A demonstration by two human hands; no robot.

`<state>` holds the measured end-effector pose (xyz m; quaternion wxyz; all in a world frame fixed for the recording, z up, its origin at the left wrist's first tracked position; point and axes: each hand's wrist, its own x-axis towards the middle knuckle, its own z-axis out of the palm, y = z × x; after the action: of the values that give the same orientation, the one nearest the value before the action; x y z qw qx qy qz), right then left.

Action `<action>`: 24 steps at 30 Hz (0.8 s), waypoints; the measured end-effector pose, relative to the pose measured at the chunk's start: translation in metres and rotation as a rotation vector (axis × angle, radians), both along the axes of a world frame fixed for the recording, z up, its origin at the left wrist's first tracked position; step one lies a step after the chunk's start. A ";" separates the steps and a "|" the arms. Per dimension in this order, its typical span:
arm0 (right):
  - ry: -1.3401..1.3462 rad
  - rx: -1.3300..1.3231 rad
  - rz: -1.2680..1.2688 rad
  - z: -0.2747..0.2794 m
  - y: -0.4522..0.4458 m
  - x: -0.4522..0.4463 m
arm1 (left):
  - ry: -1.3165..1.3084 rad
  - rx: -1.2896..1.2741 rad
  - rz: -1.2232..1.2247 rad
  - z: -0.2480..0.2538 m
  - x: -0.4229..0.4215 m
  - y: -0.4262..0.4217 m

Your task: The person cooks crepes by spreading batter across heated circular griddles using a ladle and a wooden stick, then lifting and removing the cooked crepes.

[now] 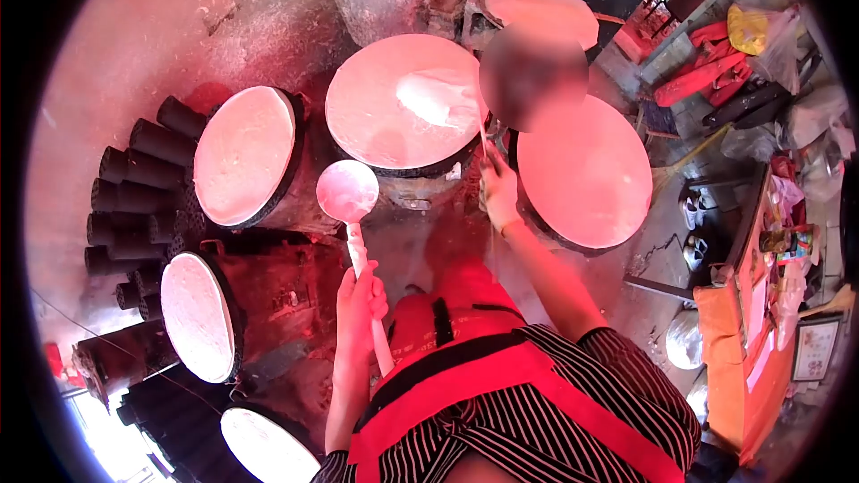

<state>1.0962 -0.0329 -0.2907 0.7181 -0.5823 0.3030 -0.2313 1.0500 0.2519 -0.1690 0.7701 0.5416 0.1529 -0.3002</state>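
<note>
My left hand (360,295) is wrapped round the pale handle of a ladle (347,190), whose round bowl is held up in front of a stove. To the right, my right hand (498,192) is closed on a thin stick-like tool (484,131) pointing up toward the far middle round griddle (362,116). The tool's upper end is partly lost beside a blurred patch. A bright whitish sheet or pad (437,98) lies on that griddle's pale surface; whether the tool touches it I cannot tell. Another round griddle (586,179) is just right of my right hand.
More pale round griddles stand around me, including one at the left (243,156) and one at lower left (199,317). Dark coal cylinders (148,165) are stacked by the left wall. At right are an orange-covered table (725,349), shoes (693,250) and a broom (684,161).
</note>
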 end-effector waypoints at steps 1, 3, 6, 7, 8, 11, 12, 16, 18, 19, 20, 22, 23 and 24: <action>0.040 0.087 0.059 -0.002 0.012 0.001 | 0.008 -0.003 -0.006 -0.003 0.002 0.003; 0.119 0.261 0.177 -0.005 0.033 0.009 | 0.014 0.042 0.007 -0.004 0.004 0.003; 0.038 0.276 0.376 -0.004 0.010 0.037 | 0.020 0.084 0.006 -0.005 0.004 -0.002; 0.065 0.005 0.333 -0.024 -0.009 0.053 | 0.030 0.029 -0.031 -0.010 0.003 0.001; 0.071 -0.059 0.223 -0.062 -0.032 0.075 | 0.040 -0.026 -0.067 -0.013 0.004 0.004; 0.136 0.067 0.310 0.001 -0.033 0.052 | 0.062 -0.042 -0.078 -0.016 0.011 0.004; 0.164 0.078 0.383 0.003 -0.032 0.043 | 0.063 -0.042 -0.081 -0.021 0.017 0.004; 0.244 0.184 0.587 0.049 -0.014 -0.042 | -0.030 0.120 -0.125 -0.038 0.067 -0.004; 0.168 0.151 0.431 0.019 -0.007 -0.065 | -0.131 0.134 -0.142 -0.041 0.101 -0.017; 0.129 0.135 0.353 0.001 -0.005 -0.071 | -0.174 0.116 -0.164 -0.054 0.122 -0.023; 0.104 0.143 0.264 -0.010 0.001 -0.072 | -0.208 0.167 -0.166 -0.069 0.141 -0.033; 0.056 0.165 0.087 -0.034 0.028 -0.062 | -0.250 0.284 -0.196 -0.101 0.171 -0.053; 0.029 0.184 0.056 -0.057 0.042 -0.050 | -0.259 0.348 -0.223 -0.109 0.176 -0.065; 0.232 0.371 0.165 -0.023 0.057 -0.050 | -0.222 0.345 -0.213 -0.109 0.173 -0.079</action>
<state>1.0459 0.0240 -0.3133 0.7897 -0.4858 0.3721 -0.0435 1.2234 0.1730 -0.2785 0.6421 0.7081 0.0583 -0.2879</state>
